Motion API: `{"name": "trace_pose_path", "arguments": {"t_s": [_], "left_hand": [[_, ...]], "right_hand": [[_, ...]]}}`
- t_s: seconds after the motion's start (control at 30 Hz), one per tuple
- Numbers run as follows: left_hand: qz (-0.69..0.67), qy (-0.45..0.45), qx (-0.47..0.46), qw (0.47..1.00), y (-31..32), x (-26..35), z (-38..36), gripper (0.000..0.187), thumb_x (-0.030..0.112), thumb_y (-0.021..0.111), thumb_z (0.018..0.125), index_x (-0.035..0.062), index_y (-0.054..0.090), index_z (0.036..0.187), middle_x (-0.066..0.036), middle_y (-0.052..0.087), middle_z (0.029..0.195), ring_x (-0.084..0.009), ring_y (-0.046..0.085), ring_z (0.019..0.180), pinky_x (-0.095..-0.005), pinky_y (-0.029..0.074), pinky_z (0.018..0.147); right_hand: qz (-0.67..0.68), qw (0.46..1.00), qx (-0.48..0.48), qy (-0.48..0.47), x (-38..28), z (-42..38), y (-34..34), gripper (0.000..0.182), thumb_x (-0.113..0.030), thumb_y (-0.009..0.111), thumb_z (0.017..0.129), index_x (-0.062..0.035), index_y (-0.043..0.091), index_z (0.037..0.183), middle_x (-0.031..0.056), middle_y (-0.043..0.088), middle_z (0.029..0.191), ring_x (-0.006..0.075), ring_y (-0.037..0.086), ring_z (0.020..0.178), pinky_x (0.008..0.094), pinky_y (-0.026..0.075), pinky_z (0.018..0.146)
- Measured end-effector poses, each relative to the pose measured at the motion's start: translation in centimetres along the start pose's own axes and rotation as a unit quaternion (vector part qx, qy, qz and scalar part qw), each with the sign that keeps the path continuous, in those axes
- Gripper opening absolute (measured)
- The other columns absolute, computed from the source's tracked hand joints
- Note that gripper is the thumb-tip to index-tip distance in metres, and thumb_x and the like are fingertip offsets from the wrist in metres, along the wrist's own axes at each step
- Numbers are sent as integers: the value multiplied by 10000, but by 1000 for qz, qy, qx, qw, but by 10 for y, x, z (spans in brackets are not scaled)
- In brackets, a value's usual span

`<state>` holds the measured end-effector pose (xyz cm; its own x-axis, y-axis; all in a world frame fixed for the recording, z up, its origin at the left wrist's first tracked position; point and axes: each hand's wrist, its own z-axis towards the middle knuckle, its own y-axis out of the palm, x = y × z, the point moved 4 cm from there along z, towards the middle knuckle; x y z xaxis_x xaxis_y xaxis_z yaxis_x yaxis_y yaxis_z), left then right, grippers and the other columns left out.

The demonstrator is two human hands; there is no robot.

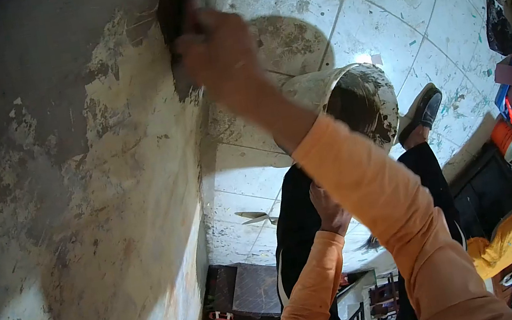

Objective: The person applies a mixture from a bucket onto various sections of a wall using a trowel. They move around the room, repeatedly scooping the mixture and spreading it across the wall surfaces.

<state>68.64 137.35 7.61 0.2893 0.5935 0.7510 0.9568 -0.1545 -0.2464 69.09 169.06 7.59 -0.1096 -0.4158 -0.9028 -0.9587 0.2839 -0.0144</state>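
Note:
My right hand [220,53], blurred by motion, is closed around a dark flat plastering trowel [177,32]. The trowel lies against the wall [136,198] on my left, at the edge of a grey coat [41,53] spread over the patchy cream surface. My left hand [330,207] is low by my thigh, partly covered by my right forearm; its fingers are mostly hidden. Between my feet and the wall, a whitish bucket [302,90] leans over with its mouth toward me, its inside smeared with grey mix. A pointed metal blade [252,216] lies on the floor near the wall.
Pale floor tiles [391,0] are spattered with dried mix and green flecks. My shoe [422,114] is beside the bucket. At right are a yellow cloth [503,239], an orange container [504,137], a black bag [498,27] and clutter. Dark boxes [255,289] stand behind, along the wall.

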Motion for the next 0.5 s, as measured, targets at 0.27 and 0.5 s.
{"name": "trace_pose_path", "arguments": {"t_s": [0.27,0.5], "left_hand": [[254,-115,-59,958,-8,81,20,815,156,637,1011,125,208,1703,-236,618,1461,-372,633,1298,-417,501,1097],[57,-28,8,998,1,24,7,880,85,791,915,88,309,1651,-92,791,1087,-233,780,866,-296,632,753]], "right_hand": [[100,992,-72,-15,-13,-130,-37,409,-13,637,996,5,619,1404,131,744,1191,169,696,992,318,561,871],[30,985,62,160,148,-14,-44,337,-276,561,1087,50,647,1077,159,679,869,221,603,775,415,498,711]]}}
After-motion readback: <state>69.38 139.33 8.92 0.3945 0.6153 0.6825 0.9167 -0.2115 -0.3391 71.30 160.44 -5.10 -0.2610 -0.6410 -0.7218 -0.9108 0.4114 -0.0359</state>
